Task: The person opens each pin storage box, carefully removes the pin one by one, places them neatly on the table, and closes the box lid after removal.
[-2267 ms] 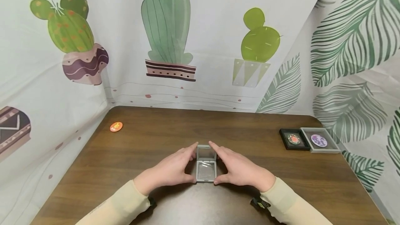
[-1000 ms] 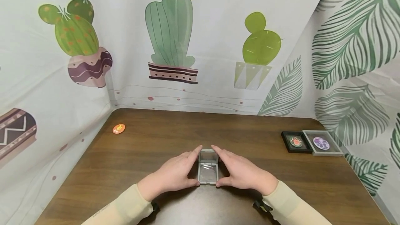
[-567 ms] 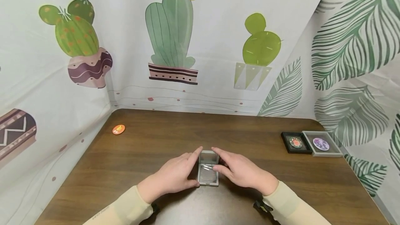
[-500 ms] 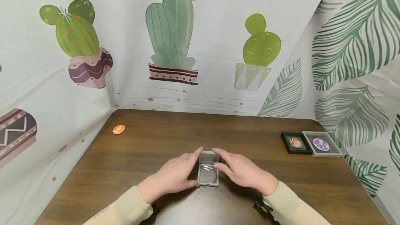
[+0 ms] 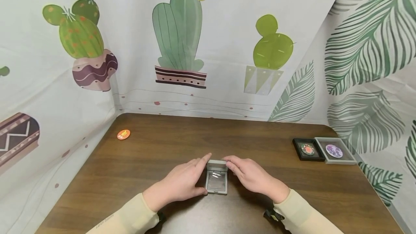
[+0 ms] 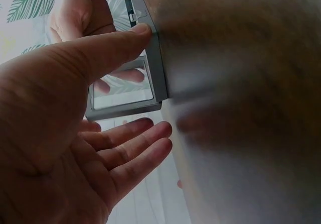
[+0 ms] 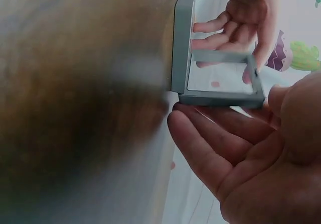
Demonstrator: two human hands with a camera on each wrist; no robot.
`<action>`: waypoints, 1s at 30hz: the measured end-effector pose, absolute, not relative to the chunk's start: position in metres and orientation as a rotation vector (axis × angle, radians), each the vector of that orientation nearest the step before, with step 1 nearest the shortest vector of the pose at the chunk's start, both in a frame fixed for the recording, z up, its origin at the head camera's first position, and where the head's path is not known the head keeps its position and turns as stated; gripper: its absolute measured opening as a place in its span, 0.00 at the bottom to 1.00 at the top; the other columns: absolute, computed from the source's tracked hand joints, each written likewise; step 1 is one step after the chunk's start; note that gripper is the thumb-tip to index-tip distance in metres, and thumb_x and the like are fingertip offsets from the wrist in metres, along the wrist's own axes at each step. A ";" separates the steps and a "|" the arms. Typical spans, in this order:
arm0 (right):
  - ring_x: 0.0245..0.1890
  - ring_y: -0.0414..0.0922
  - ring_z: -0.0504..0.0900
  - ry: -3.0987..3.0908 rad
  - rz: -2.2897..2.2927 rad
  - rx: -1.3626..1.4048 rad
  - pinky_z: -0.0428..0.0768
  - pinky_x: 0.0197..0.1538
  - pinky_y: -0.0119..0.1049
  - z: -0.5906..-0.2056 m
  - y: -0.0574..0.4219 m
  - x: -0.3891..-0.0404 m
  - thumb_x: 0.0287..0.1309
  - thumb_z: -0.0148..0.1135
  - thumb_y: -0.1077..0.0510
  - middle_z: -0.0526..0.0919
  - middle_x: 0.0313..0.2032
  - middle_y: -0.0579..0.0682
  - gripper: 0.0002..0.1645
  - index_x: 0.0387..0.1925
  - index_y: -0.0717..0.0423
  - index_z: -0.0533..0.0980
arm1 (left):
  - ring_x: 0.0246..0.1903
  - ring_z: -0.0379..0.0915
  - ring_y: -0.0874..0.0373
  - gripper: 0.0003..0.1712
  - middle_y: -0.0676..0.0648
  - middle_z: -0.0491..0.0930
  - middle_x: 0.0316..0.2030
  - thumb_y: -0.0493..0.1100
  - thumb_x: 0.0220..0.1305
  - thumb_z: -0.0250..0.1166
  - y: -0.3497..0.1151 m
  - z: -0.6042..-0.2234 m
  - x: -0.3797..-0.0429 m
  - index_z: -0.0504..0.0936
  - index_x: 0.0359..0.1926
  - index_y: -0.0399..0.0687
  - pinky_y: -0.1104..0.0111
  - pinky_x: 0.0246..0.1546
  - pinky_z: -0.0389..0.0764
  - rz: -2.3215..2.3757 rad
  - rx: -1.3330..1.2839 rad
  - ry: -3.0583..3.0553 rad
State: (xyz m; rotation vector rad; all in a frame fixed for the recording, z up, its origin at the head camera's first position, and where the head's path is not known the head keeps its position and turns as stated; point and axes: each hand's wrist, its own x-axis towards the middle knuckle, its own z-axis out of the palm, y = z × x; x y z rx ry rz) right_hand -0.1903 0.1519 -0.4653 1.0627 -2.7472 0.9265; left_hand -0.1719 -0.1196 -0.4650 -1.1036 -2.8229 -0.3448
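Note:
A small grey hinged display frame [image 5: 216,193] with clear film stands on the table, its lid [image 5: 217,161] raised at the back. My left hand [image 5: 182,181] holds its left side, the thumb at the near corner and the index finger up by the lid. In the left wrist view, that thumb lies over the frame's base [image 6: 159,63], and the other fingers spread loosely behind. At the right, my right hand [image 5: 253,176] pinches the lid's upper corner between thumb and fingers. The right wrist view shows the lid [image 7: 225,101] roughly square to the base [image 7: 184,38].
An orange round badge [image 5: 123,134] lies at the table's far left. Toward the right edge sit a black frame [image 5: 297,151] and a grey frame [image 5: 351,159], side by side, each holding a round badge. Printed curtains [image 5: 224,46] hang behind the brown table [image 5: 162,129].
My right thumb has left the near right corner and come up to the lid's corner. The lid's top edge has tipped slightly toward me. My left hand has stayed nearly still.

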 end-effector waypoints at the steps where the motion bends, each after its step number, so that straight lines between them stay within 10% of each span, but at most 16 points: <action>1: 0.33 0.33 0.77 -2.750 0.938 1.071 0.78 0.40 0.36 -0.465 0.152 -0.190 0.76 0.42 0.43 0.81 0.31 0.38 0.19 0.58 0.39 0.74 | 0.57 0.71 0.51 0.67 0.42 0.74 0.58 0.65 0.47 0.74 -0.119 -0.465 -0.172 0.45 0.77 0.46 0.57 0.51 0.76 -0.343 -1.103 -2.827; 6: 0.50 0.32 0.77 -2.745 0.950 1.101 0.76 0.53 0.40 -0.465 0.151 -0.191 0.75 0.44 0.42 0.81 0.48 0.33 0.19 0.54 0.38 0.78 | 0.59 0.69 0.49 0.65 0.41 0.73 0.60 0.65 0.49 0.73 -0.119 -0.464 -0.172 0.47 0.77 0.46 0.55 0.52 0.76 -0.334 -1.111 -2.832; 30: 0.52 0.38 0.77 -2.807 1.028 1.295 0.76 0.53 0.38 -0.461 0.156 -0.190 0.67 0.57 0.40 0.78 0.58 0.47 0.29 0.59 0.55 0.76 | 0.57 0.69 0.58 0.49 0.47 0.75 0.58 0.64 0.53 0.70 -0.120 -0.467 -0.173 0.67 0.68 0.41 0.62 0.53 0.75 -0.254 -1.167 -2.822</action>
